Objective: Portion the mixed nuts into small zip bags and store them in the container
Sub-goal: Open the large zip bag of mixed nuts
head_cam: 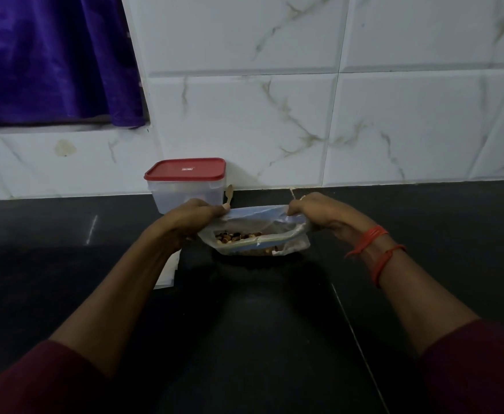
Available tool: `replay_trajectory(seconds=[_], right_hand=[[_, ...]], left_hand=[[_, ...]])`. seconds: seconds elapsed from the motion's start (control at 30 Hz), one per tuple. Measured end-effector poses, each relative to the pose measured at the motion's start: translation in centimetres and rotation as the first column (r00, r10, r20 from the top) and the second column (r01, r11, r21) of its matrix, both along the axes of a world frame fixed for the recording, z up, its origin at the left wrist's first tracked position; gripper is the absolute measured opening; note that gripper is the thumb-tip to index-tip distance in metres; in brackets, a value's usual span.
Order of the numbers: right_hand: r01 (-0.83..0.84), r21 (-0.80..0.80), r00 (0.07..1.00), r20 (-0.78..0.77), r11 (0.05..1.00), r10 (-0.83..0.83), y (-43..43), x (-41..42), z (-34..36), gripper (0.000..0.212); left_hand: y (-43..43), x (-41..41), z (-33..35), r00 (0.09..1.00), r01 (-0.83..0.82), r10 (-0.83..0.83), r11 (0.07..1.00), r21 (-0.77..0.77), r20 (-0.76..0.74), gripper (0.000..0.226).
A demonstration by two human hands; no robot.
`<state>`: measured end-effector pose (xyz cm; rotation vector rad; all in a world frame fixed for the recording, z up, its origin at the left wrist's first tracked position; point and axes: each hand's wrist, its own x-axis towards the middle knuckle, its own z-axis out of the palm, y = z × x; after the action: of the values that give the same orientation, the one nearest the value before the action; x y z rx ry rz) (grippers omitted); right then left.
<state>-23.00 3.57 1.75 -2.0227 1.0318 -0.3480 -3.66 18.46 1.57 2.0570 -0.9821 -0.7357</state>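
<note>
A clear zip bag [256,222] holding mixed nuts [238,236] stands on the dark counter [259,324]. My left hand [192,215] pinches the bag's top left corner and my right hand [322,215] pinches its top right corner, so the mouth is stretched wide between them. Behind my left hand, against the wall, is a clear plastic container [185,189] with a red lid [185,168] shut on it. A small wooden spoon [229,195] leans beside the container.
White flat items [167,270], perhaps small bags, lie on the counter partly under my left forearm. A marble-tiled wall [334,115] backs the counter. A purple curtain [50,61] hangs at the upper left.
</note>
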Motion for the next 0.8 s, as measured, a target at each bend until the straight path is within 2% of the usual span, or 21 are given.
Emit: replay_trajectory(seconds=[0.1, 0.17, 0.23, 0.27, 0.47, 0.53, 0.6, 0.67, 0.73, 0.8], right_hand=[[0.030, 0.112, 1.000, 0.002, 0.993, -0.031, -0.4, -0.5, -0.2, 0.025], [-0.049, 0.222, 0.999, 0.020, 0.974, 0.046, -0.5, -1.0, -0.1, 0.046], [-0.093, 0.235, 0.996, 0.023, 0.968, 0.090, -0.6, -1.4, -0.1, 0.068], [-0.082, 0.224, 0.997, 0.022, 0.971, 0.080, -0.7, -1.4, -0.2, 0.068], [-0.068, 0.145, 0.997, -0.031, 0.987, 0.073, -0.8, -1.2, -0.5, 0.037], [-0.031, 0.186, 0.998, 0.056, 0.982, 0.021, -0.8, -1.2, -0.4, 0.032], [-0.010, 0.354, 0.974, 0.215, 0.935, -0.071, -0.8, -1.2, -0.4, 0.024], [-0.063, 0.493, 0.943, 0.315, 0.868, -0.110, -0.6, -1.1, -0.5, 0.022], [-0.100, 0.534, 0.921, 0.368, 0.840, -0.124, -0.6, -1.2, -0.6, 0.022], [-0.103, 0.497, 0.915, 0.386, 0.862, -0.114, -0.7, -1.4, -0.5, 0.021]], left_hand=[[0.0, -0.3, -0.2, 0.991, -0.069, 0.062, 0.996, -0.065, -0.115, 0.029], [0.0, -0.3, -0.2, 0.990, -0.078, 0.067, 0.993, -0.088, -0.128, 0.026], [0.0, -0.4, 0.0, 0.989, -0.088, 0.074, 0.990, -0.109, -0.129, 0.026], [0.1, -0.5, 0.1, 0.988, -0.096, 0.080, 0.988, -0.123, -0.134, 0.026], [0.2, -0.7, 0.4, 0.985, -0.110, 0.089, 0.983, -0.146, -0.145, 0.026], [0.3, -0.7, 0.5, 0.987, -0.108, 0.091, 0.985, -0.132, -0.135, 0.026], [0.4, -0.8, 0.6, 0.986, -0.114, 0.100, 0.988, -0.101, -0.130, 0.028], [0.5, -0.6, 0.6, 0.978, -0.131, 0.113, 0.986, -0.099, -0.173, 0.031], [0.7, -0.6, 0.6, 0.962, -0.120, 0.077, 0.981, -0.151, -0.262, 0.032], [1.0, -0.2, 0.6, 0.957, -0.066, 0.000, 0.973, -0.220, -0.289, 0.032]])
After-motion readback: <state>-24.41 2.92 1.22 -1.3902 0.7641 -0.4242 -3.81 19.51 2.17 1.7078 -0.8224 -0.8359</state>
